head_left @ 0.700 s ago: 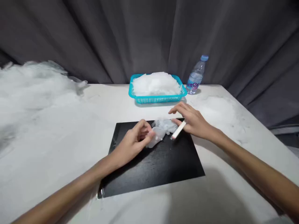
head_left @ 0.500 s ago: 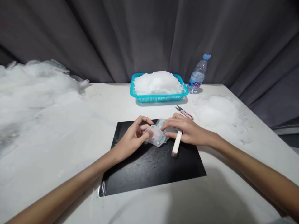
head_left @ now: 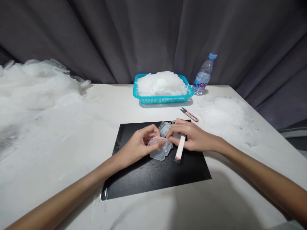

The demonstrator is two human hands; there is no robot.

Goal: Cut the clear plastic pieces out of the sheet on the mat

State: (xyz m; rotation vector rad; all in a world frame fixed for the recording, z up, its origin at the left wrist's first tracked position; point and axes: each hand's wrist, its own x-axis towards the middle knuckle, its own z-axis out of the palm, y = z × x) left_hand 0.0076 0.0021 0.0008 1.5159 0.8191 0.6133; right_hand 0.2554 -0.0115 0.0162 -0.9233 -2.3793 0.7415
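Both my hands meet over a black mat (head_left: 153, 174) in the middle of a white table. My left hand (head_left: 139, 145) is closed, its fingers pinching a clear, flat plastic piece (head_left: 160, 151) that rests on the mat. My right hand (head_left: 192, 138) grips a white stick-like tool (head_left: 179, 151) with a reddish tip, and its fingertips also touch the top edge of the clear piece. Another clear plastic piece (head_left: 165, 127) lies on the mat just behind the hands.
A turquoise basket (head_left: 163, 99) heaped with clear plastic pieces stands at the back, a water bottle (head_left: 203, 76) to its right. Small pink-handled snips (head_left: 189, 115) lie beyond the mat. Plastic pieces are piled at the left (head_left: 33, 92) and right (head_left: 225, 111).
My right hand came back from the snips, which now lie uncovered behind the mat, and joined my left hand on the clear piece. The piece moved slightly toward me.
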